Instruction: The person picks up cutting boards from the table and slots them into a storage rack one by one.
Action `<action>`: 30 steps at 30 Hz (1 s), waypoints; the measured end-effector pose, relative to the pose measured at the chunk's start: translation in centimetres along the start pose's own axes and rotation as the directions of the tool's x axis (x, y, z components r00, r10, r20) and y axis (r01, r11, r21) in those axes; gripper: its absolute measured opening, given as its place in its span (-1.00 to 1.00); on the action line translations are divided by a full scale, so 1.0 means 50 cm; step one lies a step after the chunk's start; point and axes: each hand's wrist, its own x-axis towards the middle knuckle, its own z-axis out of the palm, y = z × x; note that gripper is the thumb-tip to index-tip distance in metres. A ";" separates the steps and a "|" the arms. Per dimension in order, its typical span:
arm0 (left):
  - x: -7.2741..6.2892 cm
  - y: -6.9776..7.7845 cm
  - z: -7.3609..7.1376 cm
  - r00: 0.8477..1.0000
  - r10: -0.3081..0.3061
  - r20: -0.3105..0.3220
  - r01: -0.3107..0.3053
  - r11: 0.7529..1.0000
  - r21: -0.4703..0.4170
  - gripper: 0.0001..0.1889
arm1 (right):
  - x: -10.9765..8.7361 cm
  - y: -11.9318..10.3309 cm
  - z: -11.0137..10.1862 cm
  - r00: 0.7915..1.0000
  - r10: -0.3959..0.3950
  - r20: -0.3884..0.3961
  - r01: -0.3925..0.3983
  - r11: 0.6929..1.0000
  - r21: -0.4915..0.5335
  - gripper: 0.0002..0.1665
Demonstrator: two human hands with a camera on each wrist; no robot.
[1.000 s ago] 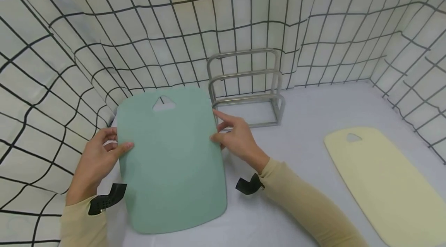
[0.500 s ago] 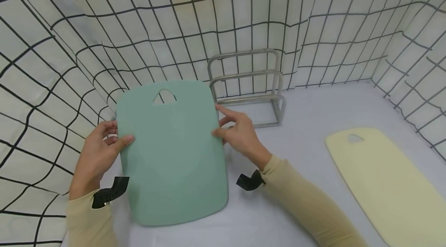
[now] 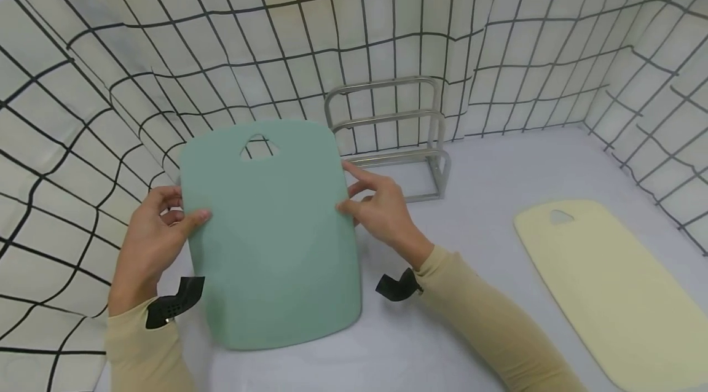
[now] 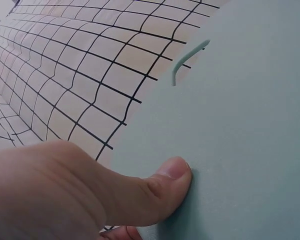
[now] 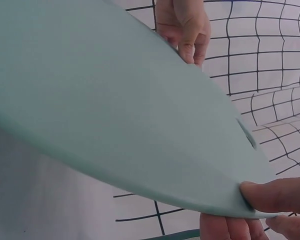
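A green cutting board with a cut-out near its far end is held up at a tilt between both hands. My left hand pinches its left edge, the thumb on the upper face and the fingers behind. On the opposite edge, my right hand pinches the board between thumb and fingers. The left wrist view shows the left thumb pressing flat on the board. Just beyond the right hand stands a metal rack with upright loops; the board hides part of its left side.
A pale yellow cutting board lies flat on the white table to the right. White walls with a black grid rise behind and at both sides. The left hand is close to the left wall.
Both hands have raised the green board slightly, so its top and bottom edges sit higher in the head view. The rack and yellow board stay where they were.
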 end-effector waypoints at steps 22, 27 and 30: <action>0.004 0.013 -0.001 0.996 0.051 -0.072 -0.054 0.998 -0.037 -0.36 | -0.003 -0.004 -0.002 0.998 -0.056 -0.014 0.057 0.998 0.008 -0.08; 0.006 0.014 0.004 0.996 0.055 -0.067 -0.056 0.998 -0.013 -0.32 | -0.002 0.000 -0.004 0.998 -0.051 -0.028 0.051 0.999 0.017 -0.08; 0.005 0.015 0.004 0.996 0.047 -0.071 -0.048 0.999 -0.008 -0.31 | -0.001 0.001 -0.005 0.998 -0.051 -0.026 0.052 0.999 0.017 -0.08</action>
